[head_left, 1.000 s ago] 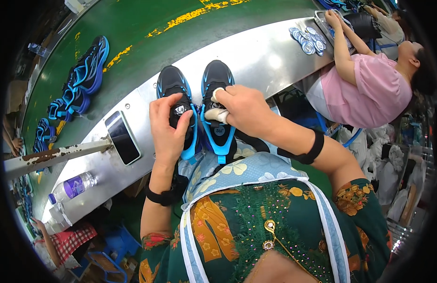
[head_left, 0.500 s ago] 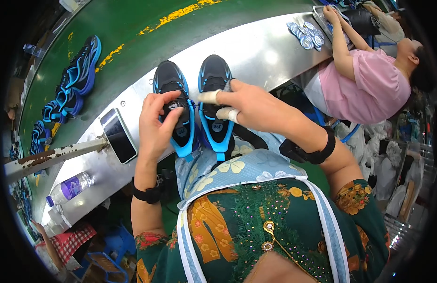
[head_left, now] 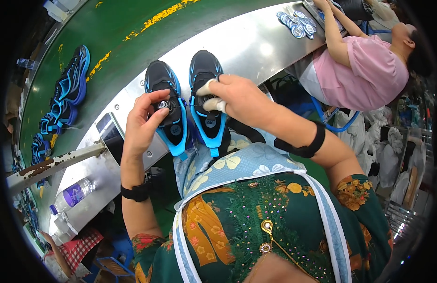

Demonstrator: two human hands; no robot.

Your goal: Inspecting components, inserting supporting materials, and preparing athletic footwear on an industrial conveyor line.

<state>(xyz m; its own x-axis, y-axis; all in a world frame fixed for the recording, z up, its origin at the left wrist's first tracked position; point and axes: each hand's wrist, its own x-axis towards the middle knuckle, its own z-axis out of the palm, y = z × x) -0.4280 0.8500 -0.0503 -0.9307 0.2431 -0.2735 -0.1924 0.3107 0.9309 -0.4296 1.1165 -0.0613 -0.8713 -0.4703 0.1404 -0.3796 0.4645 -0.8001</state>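
Note:
A pair of black sneakers with bright blue trim stands side by side at the bench edge, toes pointing away from me. On the tongue of the left sneaker point(head_left: 163, 75) sits a round dark dial point(head_left: 164, 104). My left hand point(head_left: 139, 123) pinches around this dial with thumb and forefinger. Over the right sneaker point(head_left: 205, 63), my right hand point(head_left: 242, 101) reaches in from the right. Pale covers wrap its thumb and forefinger, which close on the tongue area; the exact spot gripped is partly hidden by the fingers.
A phone point(head_left: 111, 134) lies left of my left hand, near a chipped metal bar point(head_left: 58, 165). Beyond are a water bottle point(head_left: 73, 194), more sneakers point(head_left: 70, 89) on the green surface and round blue-white tags point(head_left: 297, 24). A person in pink point(head_left: 369, 70) sits at right.
My left thumb and forefinger have come in onto the dial. My right fingers have shifted from between the shoes onto the right sneaker's tongue. The whole view has moved slightly.

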